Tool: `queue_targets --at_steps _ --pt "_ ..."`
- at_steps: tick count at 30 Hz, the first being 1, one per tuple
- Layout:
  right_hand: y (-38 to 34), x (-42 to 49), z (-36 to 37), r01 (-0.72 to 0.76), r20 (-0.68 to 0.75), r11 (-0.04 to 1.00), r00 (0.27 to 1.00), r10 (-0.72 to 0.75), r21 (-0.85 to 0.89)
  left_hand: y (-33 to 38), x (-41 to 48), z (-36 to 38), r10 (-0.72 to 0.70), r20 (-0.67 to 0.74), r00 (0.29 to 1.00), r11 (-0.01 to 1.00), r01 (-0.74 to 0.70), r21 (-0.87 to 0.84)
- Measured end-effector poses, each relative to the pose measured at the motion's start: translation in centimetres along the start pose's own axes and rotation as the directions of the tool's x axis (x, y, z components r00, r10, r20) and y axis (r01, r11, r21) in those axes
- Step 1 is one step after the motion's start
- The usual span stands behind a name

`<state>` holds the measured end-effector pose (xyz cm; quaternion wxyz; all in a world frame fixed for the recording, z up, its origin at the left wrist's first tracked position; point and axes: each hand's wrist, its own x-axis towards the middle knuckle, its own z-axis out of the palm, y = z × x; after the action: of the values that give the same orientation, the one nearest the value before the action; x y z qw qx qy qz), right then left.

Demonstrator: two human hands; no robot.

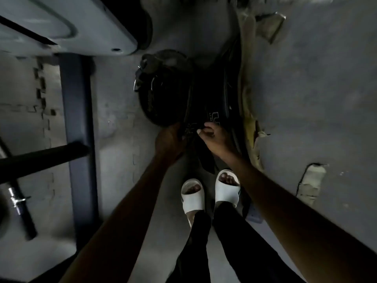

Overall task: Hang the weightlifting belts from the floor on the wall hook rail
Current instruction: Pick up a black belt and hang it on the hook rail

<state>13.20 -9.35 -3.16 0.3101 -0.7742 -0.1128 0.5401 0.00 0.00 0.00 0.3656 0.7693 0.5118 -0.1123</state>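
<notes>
A pile of black weightlifting belts lies on the grey floor against the wall base, straight ahead of my feet. One coiled belt with metal buckle rings sits at the pile's left. My left hand and my right hand both reach down to the pile's near edge. Their fingers close around a dark strap end between them. The dim light hides how the strap runs through the pile. No wall hook rail is in view.
A grey bench pad on a dark blue frame post stands at the left. A black bar and a barbell end lie beside it. The wall on the right has chipped plaster. My feet wear white slides.
</notes>
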Motion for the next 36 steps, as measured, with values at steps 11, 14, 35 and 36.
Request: queue_targets --at_steps 11,14,35,36 --pt "-19.6 -14.8 -8.5 0.127 0.009 0.975 0.991 -0.131 0.185 11.7 -5.5 -21.4 0.080 0.087 0.993 0.958 -0.053 -0.282" --pt "-25.0 -19.0 -10.6 0.185 0.011 0.949 0.981 -0.194 0.254 15.7 -8.3 -27.2 0.110 0.060 0.992 0.925 -0.080 -0.370" --pt "-62.5 -70.8 -21.7 0.838 -0.431 0.451 0.545 -0.719 0.307 44.1 -45.0 -69.6 0.511 -0.477 0.715 0.460 -0.696 -0.551" --pt "-63.6 -73.6 -21.6 0.859 -0.448 0.423 0.511 -0.734 0.287 44.3 -47.3 -70.9 0.526 -0.489 0.696 0.434 -0.714 -0.549"
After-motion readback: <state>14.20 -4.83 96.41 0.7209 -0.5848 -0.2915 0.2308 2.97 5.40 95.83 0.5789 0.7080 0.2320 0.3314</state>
